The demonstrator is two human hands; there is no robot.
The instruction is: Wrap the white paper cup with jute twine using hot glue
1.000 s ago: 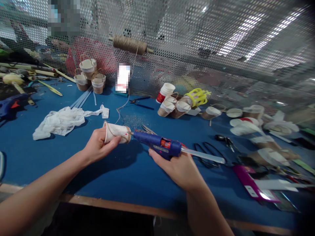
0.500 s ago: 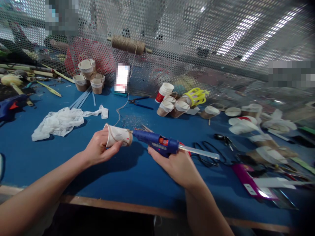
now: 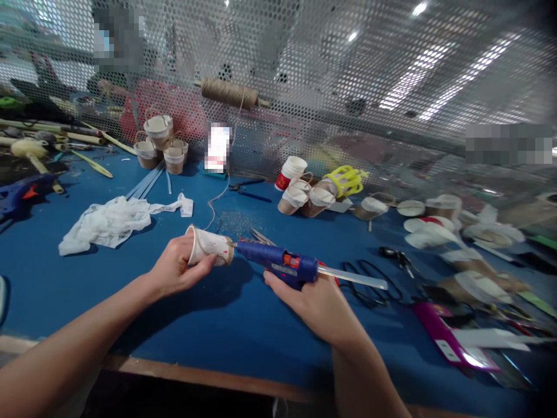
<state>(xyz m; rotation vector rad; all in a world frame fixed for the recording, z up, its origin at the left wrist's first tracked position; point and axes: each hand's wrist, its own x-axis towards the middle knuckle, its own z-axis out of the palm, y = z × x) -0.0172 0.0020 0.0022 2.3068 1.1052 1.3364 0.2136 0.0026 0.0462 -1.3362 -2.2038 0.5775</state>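
My left hand [image 3: 180, 261] is closed around a white paper cup [image 3: 204, 246], tipped on its side with the open mouth toward the left. Brown twine [image 3: 212, 213] runs from behind the cup up to a spool [image 3: 229, 93]. In my right hand [image 3: 311, 299] is a blue hot glue gun [image 3: 278, 259], with a clear glue stick [image 3: 352, 277] jutting from its back end. The gun's nozzle is at the cup's base end, close to or touching it. Behind the gun, scissors [image 3: 261, 235] lie partly hidden on the blue table.
Twine-wrapped cups [image 3: 174, 158] stand at the back left beside crumpled white lace [image 3: 108, 223]. Pliers [image 3: 250, 190] lie near a propped phone [image 3: 217, 148]. More cups [image 3: 319, 197], a black cable [image 3: 369, 284] and a purple packet [image 3: 448, 337] occupy the right. A perforated metal screen [image 3: 313, 87] rises behind.
The whole scene sits slightly lower in view as the camera tilts. The cup has turned a little in my left hand, while the glue gun's nozzle stays at its base end.
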